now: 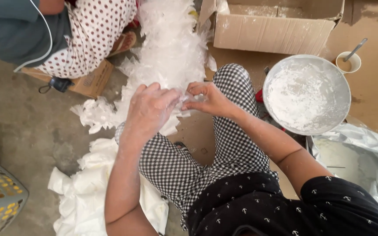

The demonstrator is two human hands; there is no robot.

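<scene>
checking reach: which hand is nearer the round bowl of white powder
Right. The right hand sits just left of the powder bowl; the left hand is farther left, beyond it.

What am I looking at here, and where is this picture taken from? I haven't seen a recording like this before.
The one picture comes from a camera worn on a person's head, looking down at their own lap and hands. The left hand and right hand pinch a thin white plastic sheet together, drawn from a big pile of such sheets. Beside the right knee sits a metal bowl of white powder, a cup with a spoon, and a cardboard box. Another person sits opposite.
</scene>
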